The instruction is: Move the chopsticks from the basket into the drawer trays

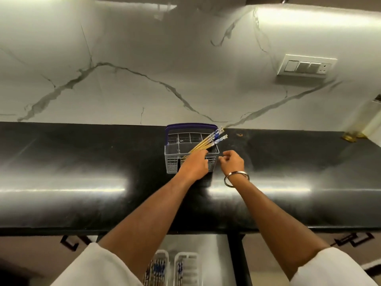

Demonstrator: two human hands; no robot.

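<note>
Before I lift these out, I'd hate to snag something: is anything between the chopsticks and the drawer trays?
Nothing visible blocks the way. The chopsticks lean out of the basket, and the drawer trays lie open below the counter edge.

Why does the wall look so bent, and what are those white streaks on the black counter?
Head view: the wide-angle lens bows the marble wall and counter; the streaks are glare from overhead lighting on the polished top; the basket stays fairly sharp, while the drawer trays at the bottom edge look soft.

One basket (191,149), two drawer trays (158,267) (both partly hidden), one switch plate (305,67), two hands (194,165); chopsticks (206,142) too bunched to count.
</note>
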